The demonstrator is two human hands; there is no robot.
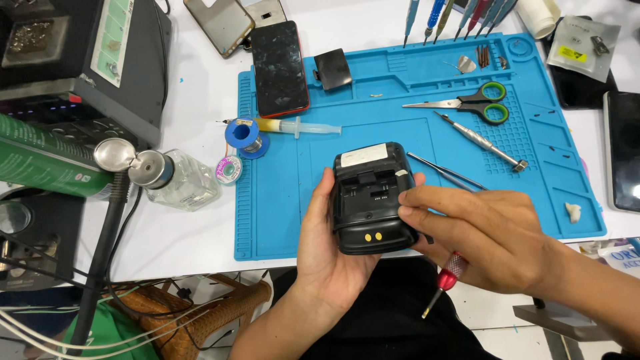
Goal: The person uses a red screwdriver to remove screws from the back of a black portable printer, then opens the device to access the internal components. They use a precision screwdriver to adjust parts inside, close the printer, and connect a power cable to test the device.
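The left hand (327, 247) cradles a black handheld device (373, 198) from below and the side, its open back turned up toward the camera, just above the near edge of the blue repair mat (280, 213) — a hold that seems meant to steady it for inspection. The right hand (487, 233) rests its fingertips (408, 203) on the device's right edge while tucking a red-handled screwdriver (445, 281) against the palm, probably to keep the tool ready.

On the mat lie green-handled scissors (467, 102), a metal driver (481, 141) and tweezers (443, 171) toward its far right. A dark phone (280, 67) sits at the mat's far left corner, with a syringe (300, 125) and a blue solder spool (243, 135) beside it. A glass dispenser bottle (175, 179) stands on the worktop (193, 233) to the left. Nothing stands between the hands and the device.
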